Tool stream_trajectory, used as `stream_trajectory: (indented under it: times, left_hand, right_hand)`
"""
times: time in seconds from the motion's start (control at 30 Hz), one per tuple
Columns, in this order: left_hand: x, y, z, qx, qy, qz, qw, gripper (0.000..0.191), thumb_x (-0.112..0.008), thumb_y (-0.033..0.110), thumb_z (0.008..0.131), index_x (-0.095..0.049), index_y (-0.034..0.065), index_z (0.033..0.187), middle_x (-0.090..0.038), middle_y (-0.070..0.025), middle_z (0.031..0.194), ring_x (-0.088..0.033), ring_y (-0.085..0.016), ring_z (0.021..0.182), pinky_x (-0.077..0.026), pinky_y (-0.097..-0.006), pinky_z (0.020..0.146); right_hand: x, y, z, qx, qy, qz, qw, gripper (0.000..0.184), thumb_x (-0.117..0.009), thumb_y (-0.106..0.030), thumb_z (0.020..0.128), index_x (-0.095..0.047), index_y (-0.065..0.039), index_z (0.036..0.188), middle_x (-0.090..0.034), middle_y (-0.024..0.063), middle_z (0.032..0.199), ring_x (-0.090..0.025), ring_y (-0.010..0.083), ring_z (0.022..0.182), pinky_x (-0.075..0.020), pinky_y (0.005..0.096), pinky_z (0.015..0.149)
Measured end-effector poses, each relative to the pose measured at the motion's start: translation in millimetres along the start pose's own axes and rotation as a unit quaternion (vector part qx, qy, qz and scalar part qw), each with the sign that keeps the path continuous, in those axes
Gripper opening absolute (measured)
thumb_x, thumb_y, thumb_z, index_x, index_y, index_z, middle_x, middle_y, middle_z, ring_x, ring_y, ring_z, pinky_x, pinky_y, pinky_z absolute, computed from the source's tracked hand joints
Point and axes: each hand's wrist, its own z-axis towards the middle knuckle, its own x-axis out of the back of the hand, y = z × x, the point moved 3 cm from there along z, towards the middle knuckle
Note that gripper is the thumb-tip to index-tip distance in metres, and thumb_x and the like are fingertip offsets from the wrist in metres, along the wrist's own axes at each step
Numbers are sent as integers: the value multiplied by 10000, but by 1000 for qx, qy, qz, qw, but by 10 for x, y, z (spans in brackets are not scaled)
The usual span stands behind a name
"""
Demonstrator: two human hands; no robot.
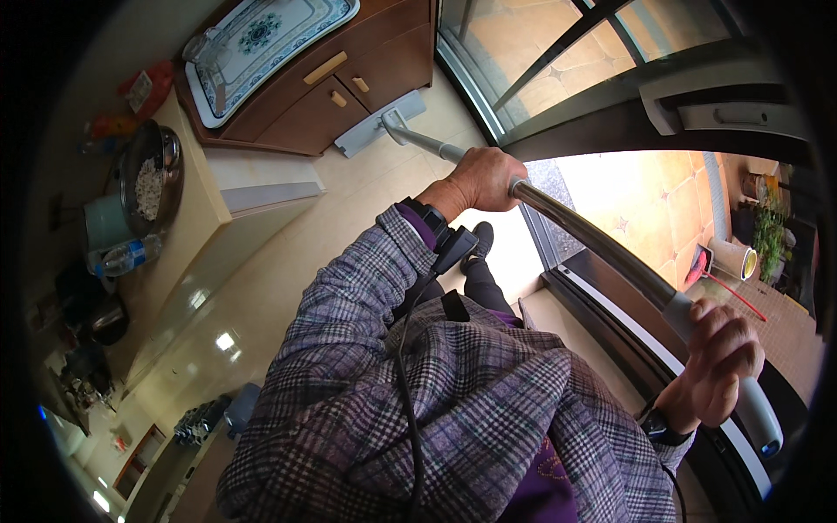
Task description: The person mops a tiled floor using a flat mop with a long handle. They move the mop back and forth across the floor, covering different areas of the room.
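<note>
Both hands grip the pole of a flat mop [592, 238]. My left hand [480, 180] is closed around the middle of the pole, at the upper centre. Lower right, my right hand [722, 359] is wrapped around the grey plastic handle near its end. The pole slants away to the upper left. The light grey mop head [380, 124] rests on the tiled floor [359, 189], along the foot of a brown wooden cabinet [314, 104]. The underside of the mop head is hidden.
A floral tray [261, 39] with glassware tops the cabinet. A counter [196, 176] holds a metal pan [171, 176] and a plastic bottle [131, 256]. At right, a glazed door [575, 124] stands by a sill track [546, 242]; outside are a red-handled dustpan [698, 265] and bucket [732, 258].
</note>
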Motion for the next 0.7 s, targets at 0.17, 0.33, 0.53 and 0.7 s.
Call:
stream_trajectory:
  times: [0.17, 0.33, 0.53, 0.7]
  left_hand:
    - [-21, 119, 12, -31, 11, -22, 999, 157, -700, 257, 733, -624, 127, 692, -673, -127, 735, -664, -397, 764, -542, -491, 670]
    - [-53, 51, 77, -24, -15, -21, 999, 162, -713, 243, 723, -612, 121, 689, -672, -127, 740, -666, -392, 780, -541, -490, 690]
    - [-95, -53, 70, -10, -52, -13, 998, 131, -699, 265, 773, -704, 135, 755, -719, -143, 801, -710, -361, 819, -565, -480, 764]
    - [-95, -47, 82, -4, -58, 4, 998, 139, -699, 278, 765, -706, 139, 760, -717, -139, 791, -709, -363, 813, -562, -484, 754]
  right_hand:
    - [35, -189, 21, 43, 9, 10, 999, 331, -701, -352, 897, -543, -164, 676, -603, -24, 708, -613, 133, 664, -527, 402, 801]
    - [-64, -37, 50, -5, 6, -6, 1000, 313, -701, -346, 907, -562, -160, 696, -600, -16, 700, -627, 165, 681, -530, 406, 799]
    - [-169, 55, 7, -12, 34, -13, 999, 389, -742, -352, 901, -541, -144, 640, -591, -5, 657, -632, 155, 661, -552, 415, 814]
    - [-164, 60, 12, 4, 38, 1, 999, 405, -748, -362, 897, -532, -143, 633, -591, -7, 649, -627, 145, 636, -559, 401, 780]
